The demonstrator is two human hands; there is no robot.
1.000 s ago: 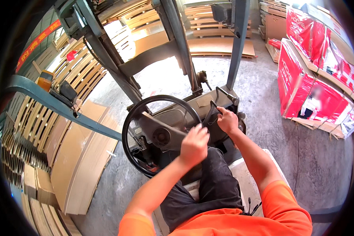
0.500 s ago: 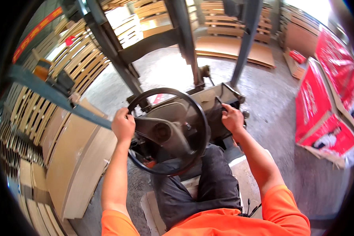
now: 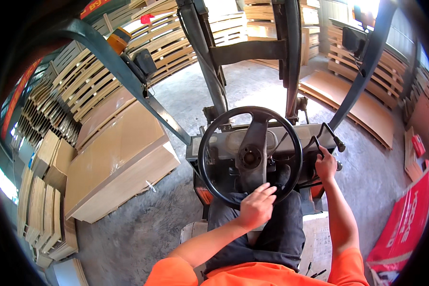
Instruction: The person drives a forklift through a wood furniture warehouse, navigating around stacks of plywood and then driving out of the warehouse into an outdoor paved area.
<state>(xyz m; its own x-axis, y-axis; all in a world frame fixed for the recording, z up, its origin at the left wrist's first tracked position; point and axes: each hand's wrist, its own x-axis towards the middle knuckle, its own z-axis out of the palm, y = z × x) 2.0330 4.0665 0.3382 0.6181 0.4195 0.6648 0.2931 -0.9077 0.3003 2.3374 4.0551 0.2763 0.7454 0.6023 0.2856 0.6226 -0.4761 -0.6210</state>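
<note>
I sit behind the black steering wheel [image 3: 201, 159] of a forklift. My left hand [image 3: 256, 209] is at the wheel's bottom, its palm on the rim and its loosely bent fingers over it. To the right, my right hand [image 3: 325, 165] has its fingers closed around a black control lever [image 3: 314, 141]. A second bent lever [image 3: 339, 143] with a dark knob stands just beside that hand. Ahead of the wheel rises the forklift mast [image 3: 247, 52], two dark uprights joined by a crossbar.
Large flat boards [image 3: 114, 138] are stacked at the left, with cut panels [image 3: 45, 217] nearer me. Wooden pallets [image 3: 171, 43] line the back. A brown sheet stack [image 3: 352, 107] lies ahead right. At the lower right is a red printed package [image 3: 400, 229]. Grey pillars [image 3: 114, 66] frame the cab.
My left hand has moved from the wheel's left side to its bottom, and the wheel has turned counterclockwise. The view has swung left. My right hand stays at the levers.
</note>
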